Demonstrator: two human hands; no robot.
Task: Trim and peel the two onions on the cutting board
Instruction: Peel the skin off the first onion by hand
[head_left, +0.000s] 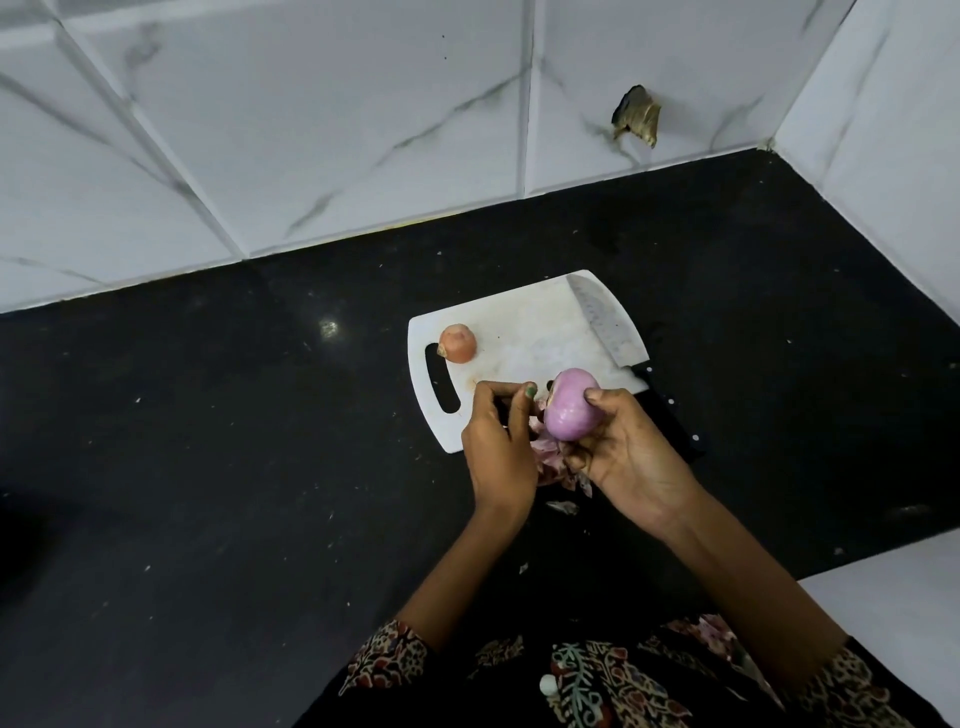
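The right hand (626, 452) holds a purple onion (571, 405) above the near edge of the white cutting board (524, 332), fingers curled round it. Most of its skin is off. The left hand (498, 441) is just beside it with curled fingers; whether they pinch a bit of peel is hard to tell. The hands hide part of a pile of peels (556, 465) on the black counter (208, 441). A second onion (457, 342), brown skin on, sits by the board's handle hole. A knife (605, 319) lies along the board's right edge, its dark handle partly hidden by the right hand.
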